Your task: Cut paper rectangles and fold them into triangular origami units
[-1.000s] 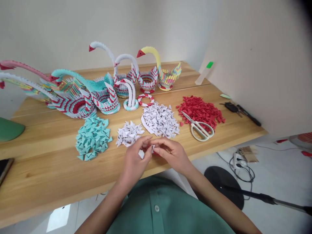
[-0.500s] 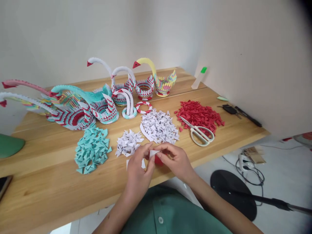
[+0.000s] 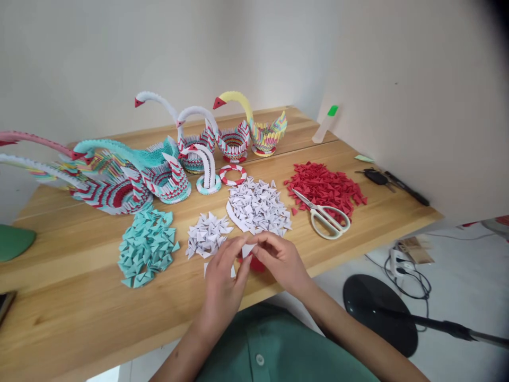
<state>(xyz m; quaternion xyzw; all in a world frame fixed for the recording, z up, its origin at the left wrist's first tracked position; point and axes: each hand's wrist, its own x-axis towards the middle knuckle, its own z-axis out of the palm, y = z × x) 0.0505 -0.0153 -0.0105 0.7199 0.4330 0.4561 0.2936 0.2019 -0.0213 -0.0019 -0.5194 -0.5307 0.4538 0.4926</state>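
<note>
Between my fingertips, over the table's front edge, is a small folded white paper piece [image 3: 248,250]. My left hand [image 3: 222,273] pinches it from the left, and my right hand [image 3: 283,261] pinches its right side. Something red [image 3: 256,264] lies partly hidden beneath my hands. White paper [image 3: 233,271] shows on the table behind my left hand. Just beyond are a small pile of folded white triangles [image 3: 207,233] and a larger white pile [image 3: 260,204]. Teal triangles [image 3: 147,246] lie heaped to the left, red ones [image 3: 324,188] to the right.
Several folded-paper swans [image 3: 167,175] stand along the back left, with a red and white paper ring [image 3: 233,174] in front. White-handled scissors [image 3: 328,220] rest against the red pile. Keys [image 3: 377,176] and a black pen-like object [image 3: 409,190] lie by the right wall.
The white paper piece has turned slightly between my fingers, both hands still pinching it. The whole view has shifted a little; the things on the table stay in place.
</note>
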